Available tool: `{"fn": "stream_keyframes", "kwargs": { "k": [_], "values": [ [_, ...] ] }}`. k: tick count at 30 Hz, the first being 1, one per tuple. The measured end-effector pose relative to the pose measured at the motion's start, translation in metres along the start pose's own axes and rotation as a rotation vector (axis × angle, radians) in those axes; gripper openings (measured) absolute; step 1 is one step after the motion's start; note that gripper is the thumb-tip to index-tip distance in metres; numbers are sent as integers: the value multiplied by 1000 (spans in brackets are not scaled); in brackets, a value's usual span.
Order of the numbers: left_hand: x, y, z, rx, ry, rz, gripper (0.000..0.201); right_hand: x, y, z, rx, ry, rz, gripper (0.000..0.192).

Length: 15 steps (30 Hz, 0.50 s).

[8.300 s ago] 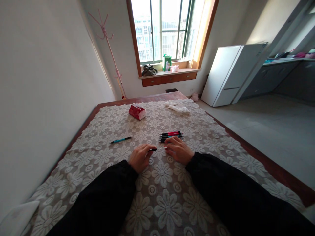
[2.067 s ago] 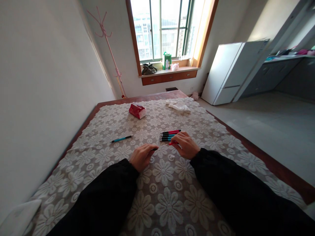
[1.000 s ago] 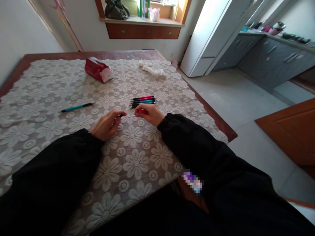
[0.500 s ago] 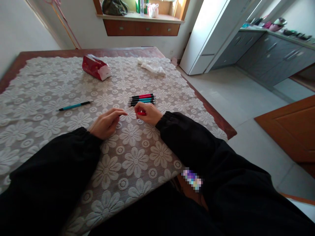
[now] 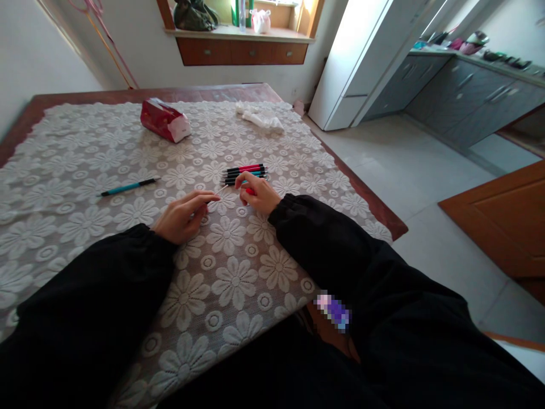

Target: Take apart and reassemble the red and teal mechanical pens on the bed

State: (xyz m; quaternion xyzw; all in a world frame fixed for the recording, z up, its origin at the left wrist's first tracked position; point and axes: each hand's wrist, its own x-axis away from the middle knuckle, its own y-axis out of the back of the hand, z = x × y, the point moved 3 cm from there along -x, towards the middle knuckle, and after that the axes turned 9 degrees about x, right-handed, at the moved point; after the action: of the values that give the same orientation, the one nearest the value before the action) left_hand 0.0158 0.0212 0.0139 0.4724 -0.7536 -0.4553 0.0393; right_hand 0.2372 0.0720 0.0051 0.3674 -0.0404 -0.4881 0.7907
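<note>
My left hand [image 5: 182, 215] rests on the lace tablecloth [image 5: 85, 170] and pinches the dark end of a thin pale pen refill [image 5: 222, 188] that points toward my right hand. My right hand [image 5: 258, 193] is closed around a red pen barrel [image 5: 250, 191], only partly visible between the fingers. Just beyond my right hand lies a row of several red and teal pens [image 5: 246, 171] with black ends, side by side. A single teal pen [image 5: 126, 186] lies apart to the left.
A red tissue pack [image 5: 164, 120] and a crumpled white tissue [image 5: 260, 119] lie farther back on the table. The table's wooden edge [image 5: 374, 204] runs along the right, with tiled floor beyond. A white fridge [image 5: 361, 57] and grey cabinets [image 5: 460, 96] stand at the right.
Since a second ago my right hand has shifted slightly back toward the pen row, and the refill tip and red barrel sit a little apart. The view tilted down from the window earlier.
</note>
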Motion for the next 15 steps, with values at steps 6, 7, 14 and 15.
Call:
{"fn": "stream_keyframes", "kwargs": {
  "k": [6,7,14,15],
  "values": [
    [1,0,0,-2,9,15,38,-2,1,-4,-72,-32,-20,19],
    [1,-1,0,-4,8,14,38,-3,1,-4,-90,-31,0,19],
    [1,0,2,-5,-1,9,39,-5,2,0,-267,-78,21,22],
    [1,0,1,-5,-3,9,39,-5,2,0,-326,-108,34,28]
  ]
}}
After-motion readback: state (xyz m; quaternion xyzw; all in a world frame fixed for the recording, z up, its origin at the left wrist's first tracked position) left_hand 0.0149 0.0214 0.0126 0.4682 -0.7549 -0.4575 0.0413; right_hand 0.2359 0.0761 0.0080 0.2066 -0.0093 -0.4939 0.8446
